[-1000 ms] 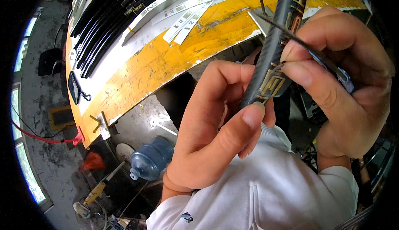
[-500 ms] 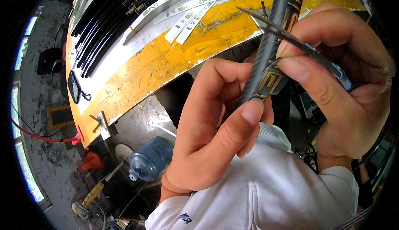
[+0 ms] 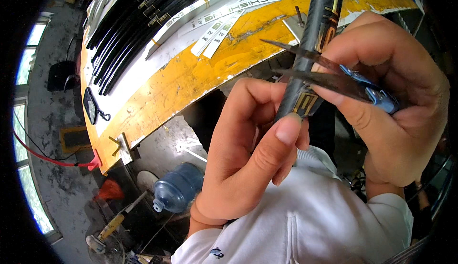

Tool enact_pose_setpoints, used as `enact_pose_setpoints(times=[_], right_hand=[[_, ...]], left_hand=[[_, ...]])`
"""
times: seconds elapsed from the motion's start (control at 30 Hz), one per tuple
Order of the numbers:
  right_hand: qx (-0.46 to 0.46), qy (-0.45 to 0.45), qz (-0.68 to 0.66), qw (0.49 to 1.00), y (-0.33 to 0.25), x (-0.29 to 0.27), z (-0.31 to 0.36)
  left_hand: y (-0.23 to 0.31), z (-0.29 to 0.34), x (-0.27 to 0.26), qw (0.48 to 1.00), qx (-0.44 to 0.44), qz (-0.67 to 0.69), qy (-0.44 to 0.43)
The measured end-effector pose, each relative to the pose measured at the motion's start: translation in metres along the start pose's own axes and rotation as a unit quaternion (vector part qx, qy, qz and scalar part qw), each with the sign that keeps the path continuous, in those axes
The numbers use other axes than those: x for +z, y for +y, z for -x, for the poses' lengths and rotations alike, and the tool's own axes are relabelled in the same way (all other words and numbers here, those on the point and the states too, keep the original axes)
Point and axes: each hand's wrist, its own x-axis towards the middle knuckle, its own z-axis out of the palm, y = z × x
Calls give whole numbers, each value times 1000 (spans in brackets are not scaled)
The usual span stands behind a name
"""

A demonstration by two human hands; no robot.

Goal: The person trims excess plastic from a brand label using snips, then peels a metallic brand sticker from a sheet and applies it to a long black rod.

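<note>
A black carbon-fibre tube (image 3: 304,56) with gold lettering slants up to the top edge. My left hand (image 3: 253,149) grips its lower end, thumb pressed beside a dark decal flap (image 3: 307,102) with gold marks that sticks out from the tube. My right hand (image 3: 391,92) is closed around a pointed two-bladed metal tool (image 3: 329,81) with blue parts near its grip. The tool's blades are spread apart and cross in front of the tube. My right thumb and forefinger are close to the tube's right side; whether they touch it is hidden.
Several black tubes (image 3: 125,44) lie on the yellow-edged workbench (image 3: 148,104), with white printed strips (image 3: 224,35) beside them. A metal clamp (image 3: 125,148) sits at the bench's near-left corner. Below are a blue water jug (image 3: 177,187) and a yellow-handled tool (image 3: 110,227).
The tool's blades, close together before, have spread apart. My right thumb and forefinger have shifted slightly, while my left hand keeps its hold on the tube.
</note>
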Motion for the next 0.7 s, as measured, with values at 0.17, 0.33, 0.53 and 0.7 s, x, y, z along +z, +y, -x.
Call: enact_pose_setpoints(times=[0.17, 0.33, 0.53, 0.7], right_hand=[[-23, -22, -2, 999, 3, -5, 2], [-42, -31, 5, 999, 2, -5, 2], [-51, -34, 6, 998, 3, -5, 5], [-56, -35, 8, 998, 4, -6, 5]], left_hand=[[1, 3, 2, 1000, -4, -7, 14], [0, 4, 4, 1000, 19, -19, 16], [1, 5, 4, 1000, -6, 14, 15], [3, 7, 3, 1000, -16, 15, 2]])
